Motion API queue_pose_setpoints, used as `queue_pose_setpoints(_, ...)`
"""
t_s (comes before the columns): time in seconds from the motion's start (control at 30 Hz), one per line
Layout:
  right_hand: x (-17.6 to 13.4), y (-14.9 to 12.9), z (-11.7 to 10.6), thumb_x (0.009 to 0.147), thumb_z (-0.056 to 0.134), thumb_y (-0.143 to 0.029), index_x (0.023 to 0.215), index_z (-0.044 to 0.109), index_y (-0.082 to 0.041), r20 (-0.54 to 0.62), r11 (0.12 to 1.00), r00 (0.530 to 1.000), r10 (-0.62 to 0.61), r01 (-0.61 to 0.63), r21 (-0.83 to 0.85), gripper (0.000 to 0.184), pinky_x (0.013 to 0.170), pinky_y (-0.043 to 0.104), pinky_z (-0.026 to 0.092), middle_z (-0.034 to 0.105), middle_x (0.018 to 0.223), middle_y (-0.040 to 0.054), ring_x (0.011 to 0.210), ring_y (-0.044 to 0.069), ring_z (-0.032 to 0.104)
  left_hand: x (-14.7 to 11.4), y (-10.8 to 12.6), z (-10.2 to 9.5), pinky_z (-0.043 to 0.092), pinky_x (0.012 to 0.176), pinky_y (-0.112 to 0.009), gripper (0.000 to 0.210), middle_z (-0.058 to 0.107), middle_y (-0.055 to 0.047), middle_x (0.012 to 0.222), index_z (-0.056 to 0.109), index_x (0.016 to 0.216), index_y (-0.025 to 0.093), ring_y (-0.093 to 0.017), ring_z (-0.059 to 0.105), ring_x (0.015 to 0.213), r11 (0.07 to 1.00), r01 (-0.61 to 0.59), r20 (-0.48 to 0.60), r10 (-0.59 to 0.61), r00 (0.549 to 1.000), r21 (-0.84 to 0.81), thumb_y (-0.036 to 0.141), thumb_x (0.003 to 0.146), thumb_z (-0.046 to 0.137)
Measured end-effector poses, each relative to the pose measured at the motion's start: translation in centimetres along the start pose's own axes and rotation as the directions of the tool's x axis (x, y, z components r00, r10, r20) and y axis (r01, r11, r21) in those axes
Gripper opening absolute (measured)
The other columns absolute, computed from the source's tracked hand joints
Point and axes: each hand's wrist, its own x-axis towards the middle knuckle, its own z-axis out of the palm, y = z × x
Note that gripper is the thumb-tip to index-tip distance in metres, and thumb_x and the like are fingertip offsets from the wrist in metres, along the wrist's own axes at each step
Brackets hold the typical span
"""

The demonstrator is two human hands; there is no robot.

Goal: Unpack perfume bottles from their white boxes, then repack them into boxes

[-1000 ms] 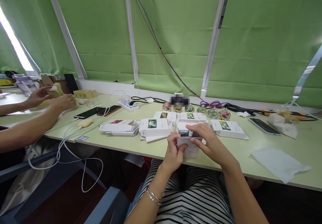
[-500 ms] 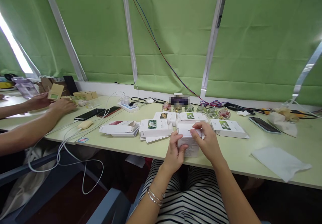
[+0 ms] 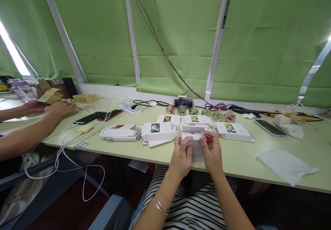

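Observation:
A white cardboard box (image 3: 197, 150) with fine print is held upright at the table's front edge, its top flap raised. My left hand (image 3: 181, 156) grips its left side, fingers over the upper edge. On the other side my right hand (image 3: 212, 150) is closed on the box, thumb and fingers at the top right corner by a side flap. Just beyond lie more white boxes with flower pictures: one on the left (image 3: 159, 131), one on the right (image 3: 232, 130) and several between and behind. Round glass bottles (image 3: 217, 115) with coloured contents stand in a row behind them.
Another person's hands (image 3: 60, 110) hold a yellowish box at the left. Phones (image 3: 90, 117), a power strip (image 3: 130, 109) and white cables lie on that side. To the right are a phone (image 3: 270, 128) and a white sheet (image 3: 287, 166). Dark cables run along the back.
My right hand has moved from the top of the box down to its right side. The box's top flap now stands up. At the left, the other person's yellowish box has tilted.

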Motion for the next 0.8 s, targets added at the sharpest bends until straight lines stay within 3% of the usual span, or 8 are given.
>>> queue_pose_setpoints(0.1,0.2,-0.4,-0.8,0.086,0.047,-0.039,0.09,0.057,-0.021,0.075,0.981,0.988,-0.138,0.147,-0.129,0.021,0.083,0.037,0.042,0.055,0.095,0.0058,0.097,0.022,0.051,0.6,1.1,-0.3,0.047,0.078,-0.042,0.021,0.042,-0.008,0.099,0.041,0.109,0.021,-0.021,0.048,0.09,0.993,0.107,0.03,-0.109,0.994,0.046,0.022,0.088,0.042)
queue_pose_setpoints(0.17,0.4,-0.8,-1.1,0.089,0.041,-0.039,0.081,0.061,-0.021,0.091,0.972,0.98,-0.179,0.19,-0.136,0.029,0.082,0.036,0.042,0.056,0.091,0.0058,0.095,0.022,0.052,0.9,1.5,-0.4,0.047,0.079,-0.043,0.015,0.041,-0.008,0.1,0.044,0.101,0.021,-0.022,0.048,0.093,0.992,0.104,-0.005,-0.104,0.995,0.069,0.024,0.086,0.046)
queue_pose_setpoints(0.23,0.6,-1.0,-1.1,0.089,0.04,-0.039,0.075,0.06,-0.02,0.044,0.981,0.985,-0.165,0.169,-0.094,0.031,0.077,0.034,0.043,0.057,0.084,0.0043,0.086,0.02,0.054,1.0,1.3,-0.1,0.044,0.087,-0.045,0.014,0.037,-0.009,0.108,0.044,0.096,0.021,-0.025,0.043,0.107,0.998,0.0,-0.124,0.008,0.992,0.064,0.021,0.083,0.051)
queue_pose_setpoints(0.3,0.8,-0.9,-0.9,0.087,0.046,-0.038,0.08,0.056,-0.021,-0.026,0.988,0.989,-0.143,0.142,-0.057,0.021,0.071,0.031,0.044,0.056,0.079,0.0016,0.077,0.018,0.055,0.9,0.8,0.4,0.041,0.092,-0.046,0.028,0.034,-0.011,0.118,0.04,0.101,0.022,-0.025,0.037,0.118,0.992,-0.13,-0.265,0.126,0.956,0.001,0.016,0.08,0.057)
queue_pose_setpoints(0.4,0.8,-0.6,-0.5,0.085,0.05,-0.038,0.098,0.048,-0.023,-0.093,0.991,0.987,-0.133,0.131,-0.024,0.02,0.068,0.029,0.046,0.054,0.082,0.0004,0.075,0.016,0.056,0.5,-0.3,1.4,0.044,0.091,-0.045,0.051,0.036,-0.014,0.124,0.027,0.115,0.023,-0.023,0.039,0.12,0.964,-0.209,-0.377,0.134,0.916,-0.167,0.008,0.078,0.058)
queue_pose_setpoints(0.57,0.8,-1.2,-0.7,0.087,0.044,-0.038,0.095,0.056,-0.021,-0.006,0.983,0.99,-0.141,0.139,-0.122,0.022,0.07,0.029,0.044,0.059,0.089,0.0038,0.08,0.017,0.056,-0.1,-0.6,2.1,0.047,0.09,-0.042,0.053,0.038,-0.015,0.128,0.027,0.118,0.023,-0.022,0.039,0.122,0.957,-0.195,-0.41,0.092,0.907,-0.217,0.005,0.078,0.057)
queue_pose_setpoints(0.8,2.3,-2.4,-0.2,0.085,0.044,-0.041,0.085,0.056,-0.019,-0.024,0.992,0.999,0.028,-0.031,-0.119,0.025,0.062,0.026,0.04,0.058,0.073,0.0003,0.068,0.015,0.052,-0.5,-0.9,2.2,0.038,0.098,-0.05,0.044,0.049,-0.011,0.117,0.03,0.116,0.022,-0.021,0.043,0.12,0.958,-0.191,-0.395,0.094,0.914,-0.215,0.007,0.081,0.053)
